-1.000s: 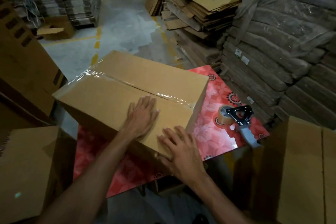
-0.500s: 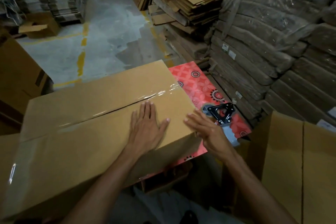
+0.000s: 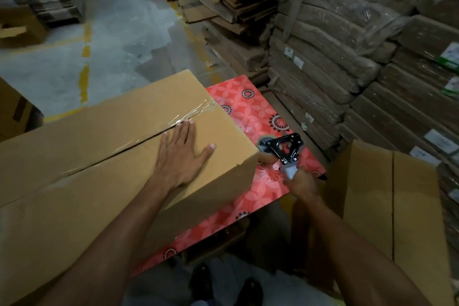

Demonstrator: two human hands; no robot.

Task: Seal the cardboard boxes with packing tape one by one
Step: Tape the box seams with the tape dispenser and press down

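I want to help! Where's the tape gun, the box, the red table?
tape gun [image 3: 275,150], head view, black frame
box [image 3: 111,126], head view, top flap
red table [image 3: 248,112], head view, bare top

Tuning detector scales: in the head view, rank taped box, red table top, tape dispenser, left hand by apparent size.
1. taped box
2. red table top, visible part only
3. left hand and tape dispenser look alike; not ranked

matt cardboard box [image 3: 104,136]; glossy clear tape [image 3: 198,110]; glossy tablecloth [image 3: 250,112]
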